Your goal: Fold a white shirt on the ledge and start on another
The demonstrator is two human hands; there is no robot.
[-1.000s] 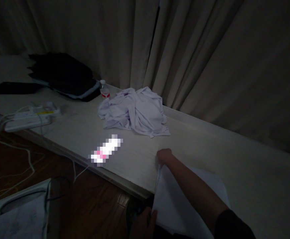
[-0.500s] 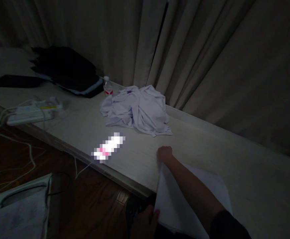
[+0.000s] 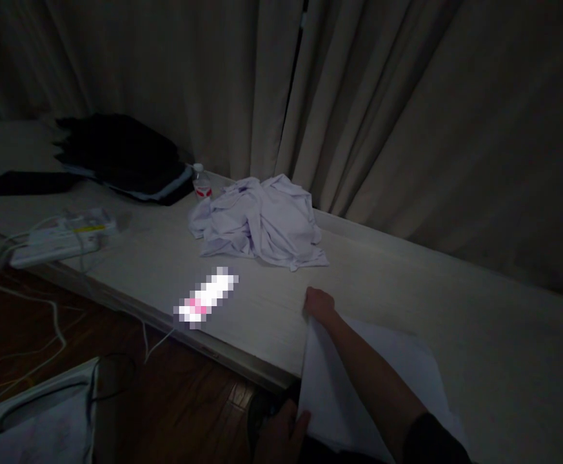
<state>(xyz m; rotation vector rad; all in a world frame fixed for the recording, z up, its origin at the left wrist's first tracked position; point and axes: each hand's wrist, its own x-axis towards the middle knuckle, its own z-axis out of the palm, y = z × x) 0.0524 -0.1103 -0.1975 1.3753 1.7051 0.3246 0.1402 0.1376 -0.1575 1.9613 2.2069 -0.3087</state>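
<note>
A smooth white cloth (image 3: pixel 332 386) lies over the front edge of the bench, partly hidden under my right forearm. My right hand (image 3: pixel 318 304) is closed on its far left corner, at the bench surface. At the near left edge of the cloth is my left hand (image 3: pixel 281 435), low in the view, its thumb against the edge and its fingers mostly hidden in shadow. Beyond my right hand rests a crumpled pale lilac-white garment (image 3: pixel 266 222). A lit phone-like screen (image 3: pixel 206 298), blurred into blocks, lies left of my hands.
A small bottle (image 3: pixel 202 183) stands behind the garment. Farther left are a dark stack of clothes (image 3: pixel 121 154) and white power strips (image 3: pixel 59 243) with trailing cables. Curtains (image 3: pixel 382 96) hang along the back. A pale box-like object (image 3: pixel 44 412) sits below the bench at left.
The view has shifted slightly, so the bench items appear a little lower and further left. Both hands keep their places on the cloth, with hardly any movement.
</note>
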